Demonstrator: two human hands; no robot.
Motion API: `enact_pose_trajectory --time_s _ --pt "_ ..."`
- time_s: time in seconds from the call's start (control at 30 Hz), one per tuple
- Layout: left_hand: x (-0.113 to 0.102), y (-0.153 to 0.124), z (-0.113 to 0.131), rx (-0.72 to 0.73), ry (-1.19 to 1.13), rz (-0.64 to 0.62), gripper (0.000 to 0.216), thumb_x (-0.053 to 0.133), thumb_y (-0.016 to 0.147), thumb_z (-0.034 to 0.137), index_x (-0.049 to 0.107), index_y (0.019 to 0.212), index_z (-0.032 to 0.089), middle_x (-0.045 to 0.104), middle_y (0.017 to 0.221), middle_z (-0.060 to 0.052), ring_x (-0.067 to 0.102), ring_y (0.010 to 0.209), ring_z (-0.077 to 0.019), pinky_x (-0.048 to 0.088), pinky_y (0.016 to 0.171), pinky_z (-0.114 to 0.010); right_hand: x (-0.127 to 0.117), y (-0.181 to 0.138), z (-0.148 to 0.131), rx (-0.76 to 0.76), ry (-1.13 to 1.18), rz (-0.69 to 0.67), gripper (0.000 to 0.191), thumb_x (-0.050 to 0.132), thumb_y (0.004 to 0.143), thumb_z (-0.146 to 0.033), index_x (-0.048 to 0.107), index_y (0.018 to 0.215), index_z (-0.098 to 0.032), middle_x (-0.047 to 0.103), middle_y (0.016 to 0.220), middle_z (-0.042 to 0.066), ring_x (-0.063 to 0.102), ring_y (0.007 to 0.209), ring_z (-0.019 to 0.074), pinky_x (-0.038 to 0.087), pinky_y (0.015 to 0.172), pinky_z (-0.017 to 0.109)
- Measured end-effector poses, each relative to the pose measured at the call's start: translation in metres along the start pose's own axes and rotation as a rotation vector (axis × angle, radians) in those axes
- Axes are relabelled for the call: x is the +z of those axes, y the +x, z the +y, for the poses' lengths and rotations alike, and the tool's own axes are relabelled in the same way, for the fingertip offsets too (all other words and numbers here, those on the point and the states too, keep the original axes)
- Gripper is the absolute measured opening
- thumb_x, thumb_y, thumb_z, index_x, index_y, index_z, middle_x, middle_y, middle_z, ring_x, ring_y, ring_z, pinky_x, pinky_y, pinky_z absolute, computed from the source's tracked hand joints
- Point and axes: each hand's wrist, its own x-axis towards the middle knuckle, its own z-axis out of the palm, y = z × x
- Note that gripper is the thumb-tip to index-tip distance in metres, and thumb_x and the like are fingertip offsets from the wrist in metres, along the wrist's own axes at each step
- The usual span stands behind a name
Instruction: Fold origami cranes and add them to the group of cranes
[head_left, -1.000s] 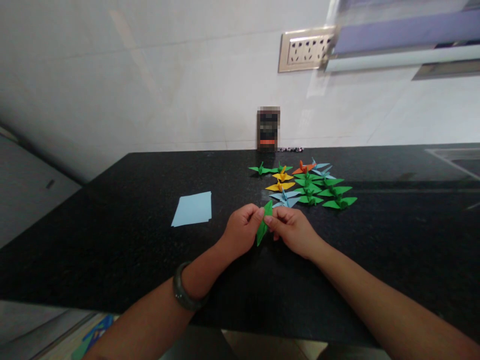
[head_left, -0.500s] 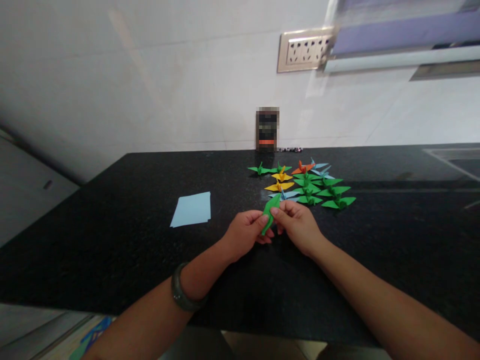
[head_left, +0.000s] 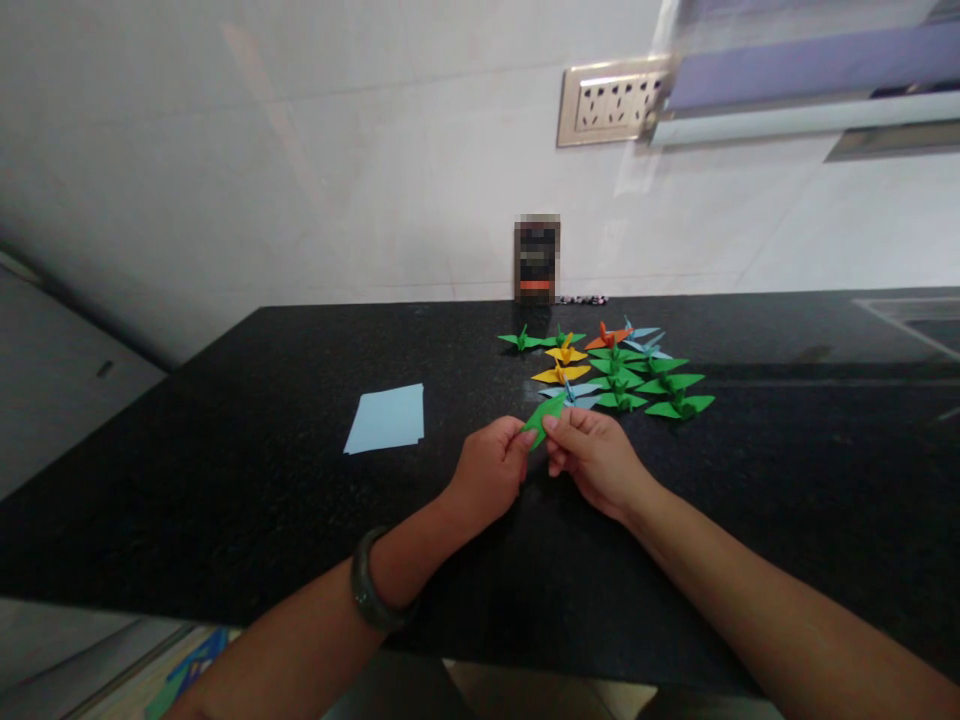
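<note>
Broadly, a pale tiled wall (head_left: 300, 180) fills the upper half of the view, and below it a black speckled counter (head_left: 225, 480) runs from edge to edge; a cream socket plate (head_left: 609, 100) is set into the wall at upper right, and a small dark box (head_left: 537, 258), blurred out, stands on the counter against the wall; two bare forearms reach in from the bottom edge and meet near the middle of the counter, the left one wearing a dark bangle (head_left: 366, 590) at the wrist; beyond the hands lies a cluster of paper cranes (head_left: 615, 372) in green, yellow, pale blue and orange, set close together, some touching; a stack of pale blue sheets (head_left: 386, 417) lies flat to the left of the hands, apart from them; the left hand (head_left: 491, 468) is curled, thumb and forefinger pinched on the lower end of a green folded paper (head_left: 545, 413); the right hand (head_left: 596, 458) faces it, fingertips closed on the same piece from the other side, the remaining fingers tucked under; the green folded paper is a narrow pointed shape, tilted with its free tip up and to the right, held between both hands just above the counter and just in front of the nearest pale blue crane.
</note>
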Motion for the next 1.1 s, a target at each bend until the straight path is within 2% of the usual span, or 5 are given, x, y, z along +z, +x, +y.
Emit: enact_pose_trajectory --time_s 0.27,0.37,0.53,0.9,1.1 --pt "-0.0009 0.0003 -0.0019 -0.017 -0.226 -0.157 0.026 0.051 0.077 0.041 0.051 0.067 0.017 0.050 0.048 0.004 0.046 0.040 -0.0087 0.037 0.041 -0.020 -0.0050 0.0040 0.0010 -0.064 0.011 -0.005 0.033 0.069 0.064 -0.039 0.048 0.053 -0.016 0.050 0.046 -0.006 0.041 0.036 0.0042 0.035 0.037 0.017" --pt "-0.0024 0.0005 -0.0015 0.021 -0.196 -0.135 0.028 0.053 0.076 0.037 0.051 0.059 0.016 0.052 0.049 0.003 0.048 0.044 -0.0087 0.038 0.045 -0.020 -0.0053 0.0035 0.0012 -0.029 0.036 -0.046 0.032 0.068 0.065 -0.040 0.049 0.056 -0.016 0.050 0.047 -0.006 0.042 0.037 0.0046 0.036 0.039 0.018" --pt "-0.0036 0.0023 -0.0009 0.079 -0.226 -0.064 0.029 0.053 0.077 0.040 0.062 0.073 0.014 0.062 0.064 -0.001 0.053 0.056 -0.0102 0.040 0.053 -0.021 -0.0088 0.0035 -0.0017 -0.118 -0.152 -0.117 0.027 0.070 0.065 -0.035 0.052 0.059 -0.016 0.055 0.051 -0.004 0.048 0.043 0.0064 0.038 0.042 0.019" --pt "-0.0025 0.0057 -0.0041 -0.038 -0.275 0.009 0.019 0.062 0.069 0.032 0.066 0.067 0.013 0.064 0.060 -0.001 0.054 0.053 -0.0106 0.039 0.050 -0.021 -0.0080 0.0020 0.0019 -0.314 -0.304 0.095 0.016 0.069 0.065 -0.024 0.055 0.069 -0.018 0.055 0.053 -0.005 0.050 0.047 0.0084 0.038 0.046 0.021" --pt "-0.0019 0.0061 -0.0061 -0.094 -0.427 -0.066 0.019 0.062 0.070 0.031 0.066 0.070 0.013 0.063 0.061 -0.001 0.055 0.056 -0.0109 0.042 0.054 -0.022 -0.0095 0.0016 -0.0016 -0.324 -0.279 -0.032 0.013 0.067 0.066 -0.023 0.055 0.068 -0.018 0.057 0.056 -0.005 0.055 0.050 0.0101 0.043 0.049 0.023"
